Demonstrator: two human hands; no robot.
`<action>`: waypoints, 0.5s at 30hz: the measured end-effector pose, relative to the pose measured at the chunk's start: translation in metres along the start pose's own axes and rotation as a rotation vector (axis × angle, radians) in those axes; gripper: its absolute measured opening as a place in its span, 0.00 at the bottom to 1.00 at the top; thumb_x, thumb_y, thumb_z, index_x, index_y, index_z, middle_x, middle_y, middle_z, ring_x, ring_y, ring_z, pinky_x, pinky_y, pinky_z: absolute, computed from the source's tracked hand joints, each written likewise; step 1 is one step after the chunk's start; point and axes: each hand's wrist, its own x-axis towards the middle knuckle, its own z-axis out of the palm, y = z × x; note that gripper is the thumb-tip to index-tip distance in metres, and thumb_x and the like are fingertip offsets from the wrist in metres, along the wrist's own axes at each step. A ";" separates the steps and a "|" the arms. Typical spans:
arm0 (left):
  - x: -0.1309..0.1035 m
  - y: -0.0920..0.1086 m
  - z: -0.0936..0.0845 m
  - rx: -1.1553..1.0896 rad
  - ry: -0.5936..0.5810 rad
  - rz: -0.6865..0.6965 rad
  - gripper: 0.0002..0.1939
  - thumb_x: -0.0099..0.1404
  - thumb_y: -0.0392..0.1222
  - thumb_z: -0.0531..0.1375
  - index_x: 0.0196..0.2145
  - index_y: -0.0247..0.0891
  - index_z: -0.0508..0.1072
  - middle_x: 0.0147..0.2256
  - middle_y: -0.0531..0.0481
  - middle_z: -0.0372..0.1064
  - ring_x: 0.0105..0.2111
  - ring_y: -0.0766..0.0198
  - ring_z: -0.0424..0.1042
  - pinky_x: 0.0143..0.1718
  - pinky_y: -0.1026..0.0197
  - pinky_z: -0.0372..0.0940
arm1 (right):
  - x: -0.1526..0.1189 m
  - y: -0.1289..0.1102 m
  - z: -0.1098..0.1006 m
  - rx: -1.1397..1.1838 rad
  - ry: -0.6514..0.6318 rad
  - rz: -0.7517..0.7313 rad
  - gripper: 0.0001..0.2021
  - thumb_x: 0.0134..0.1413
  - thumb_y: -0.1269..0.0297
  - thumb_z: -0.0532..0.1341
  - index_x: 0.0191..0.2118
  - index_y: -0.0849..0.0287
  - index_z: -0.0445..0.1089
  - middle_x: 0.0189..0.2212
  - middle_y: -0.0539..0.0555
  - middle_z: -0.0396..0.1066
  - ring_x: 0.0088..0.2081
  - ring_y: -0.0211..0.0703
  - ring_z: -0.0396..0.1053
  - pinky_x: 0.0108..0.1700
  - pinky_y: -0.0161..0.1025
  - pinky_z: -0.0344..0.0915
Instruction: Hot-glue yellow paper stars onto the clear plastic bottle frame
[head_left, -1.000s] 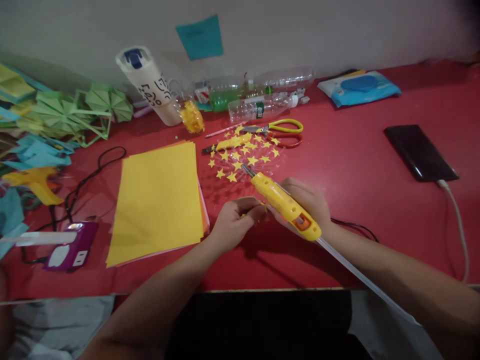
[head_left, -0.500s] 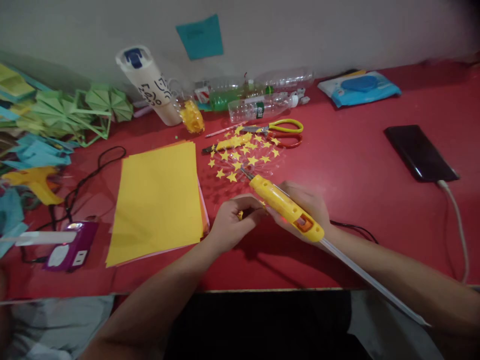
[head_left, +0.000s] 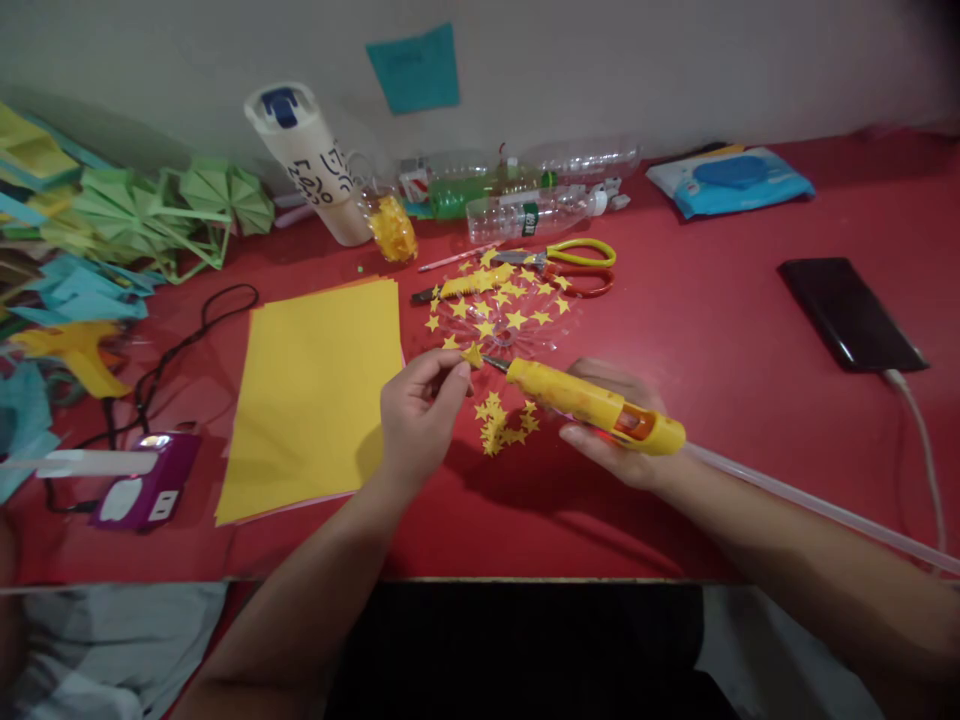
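Observation:
Between thumb and fingertips, my left hand (head_left: 420,415) pinches a small yellow paper star (head_left: 472,356). My right hand (head_left: 615,430) is wrapped round a yellow hot glue gun (head_left: 577,395), with a clear glue stick (head_left: 810,512) sticking out of its back end. The gun's metal nozzle is at the star, touching it or very close. Below the nozzle, a curved cluster of yellow stars (head_left: 493,424) lies on the red table (head_left: 540,540). Beyond it, several loose stars (head_left: 516,319) sit on a clear plastic piece (head_left: 551,335).
Yellow paper sheets (head_left: 315,390) lie left of my hands. Scissors (head_left: 581,252), a yellow cutter (head_left: 476,284), plastic bottles (head_left: 502,215) and a tumbler (head_left: 315,170) are further back. A phone (head_left: 851,312) and wipes pack (head_left: 731,182) lie right; another glue gun (head_left: 75,350) and purple socket box (head_left: 146,485) left.
My left hand has moved left and up, now holding a star at the nozzle. The star cluster by my hands now lies uncovered on the table. The glue gun has tilted flatter.

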 end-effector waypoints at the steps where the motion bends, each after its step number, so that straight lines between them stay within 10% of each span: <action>1: -0.001 0.000 0.000 0.008 -0.003 0.009 0.05 0.59 0.36 0.58 0.25 0.38 0.71 0.20 0.56 0.65 0.16 0.74 0.58 0.18 0.68 0.58 | 0.001 0.000 0.001 0.000 0.002 -0.015 0.08 0.65 0.61 0.54 0.32 0.53 0.63 0.23 0.49 0.66 0.24 0.39 0.65 0.25 0.38 0.64; 15: -0.002 0.000 0.002 0.167 -0.001 0.145 0.09 0.62 0.37 0.57 0.24 0.38 0.69 0.20 0.55 0.64 0.20 0.71 0.61 0.23 0.67 0.59 | -0.002 0.001 0.004 -0.011 -0.018 0.039 0.15 0.64 0.60 0.55 0.25 0.53 0.56 0.19 0.46 0.57 0.21 0.38 0.57 0.24 0.39 0.55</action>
